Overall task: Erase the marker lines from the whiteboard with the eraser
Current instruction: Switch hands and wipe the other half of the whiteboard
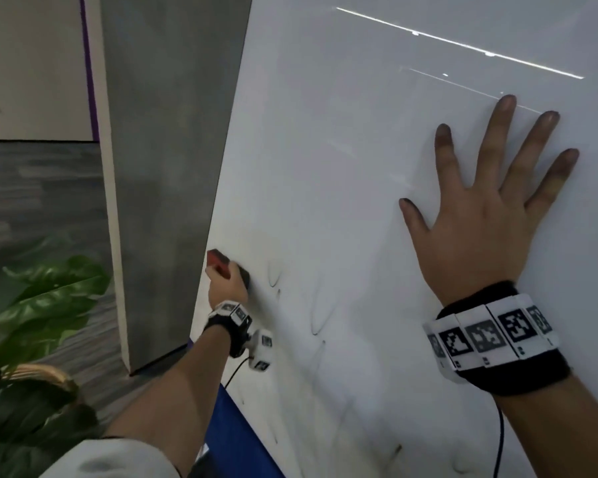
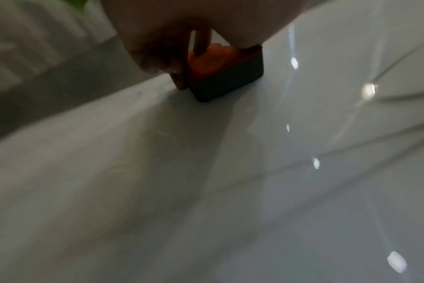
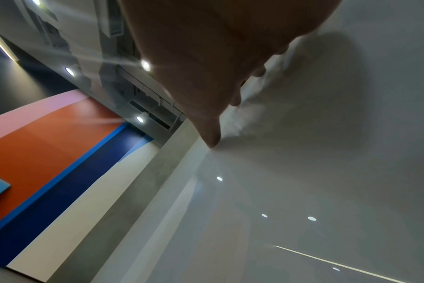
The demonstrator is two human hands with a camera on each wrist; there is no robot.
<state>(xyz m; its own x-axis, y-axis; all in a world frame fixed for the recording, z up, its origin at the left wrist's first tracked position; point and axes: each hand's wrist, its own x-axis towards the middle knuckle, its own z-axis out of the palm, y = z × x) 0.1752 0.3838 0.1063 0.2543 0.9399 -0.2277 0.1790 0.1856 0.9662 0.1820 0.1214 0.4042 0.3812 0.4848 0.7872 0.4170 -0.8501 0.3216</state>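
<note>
The eraser (image 1: 227, 267) is held in the grip of the left hand (image 1: 228, 286), its dark felt face pressed against the whiteboard (image 1: 342, 201) near the board's left edge. Faint marker lines (image 1: 316, 315) are seen just right of and below that grip. The right hand (image 1: 487, 215) is laid flat on the board, fingers spread and released, well apart from the eraser.

Eraser (image 1: 228, 267) on whiteboard (image 1: 342, 201), plant (image 1: 38, 305) left.
</note>
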